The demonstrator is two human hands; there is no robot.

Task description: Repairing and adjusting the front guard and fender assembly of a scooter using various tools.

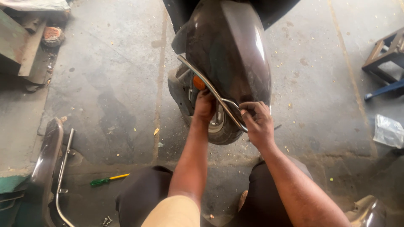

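A dark brown scooter front mudguard covers the front wheel just ahead of my knees. A chrome guard rail curves around the mudguard's left side and lower edge. My left hand reaches in behind the rail next to the wheel hub, below an orange reflector; its fingertips are hidden. My right hand grips the rail's lower end at the bottom of the mudguard.
A green-handled screwdriver lies on the concrete floor at lower left, beside a detached dark panel with a chrome rail. Metal scrap sits upper left. A wooden stool frame and a plastic bag are at right.
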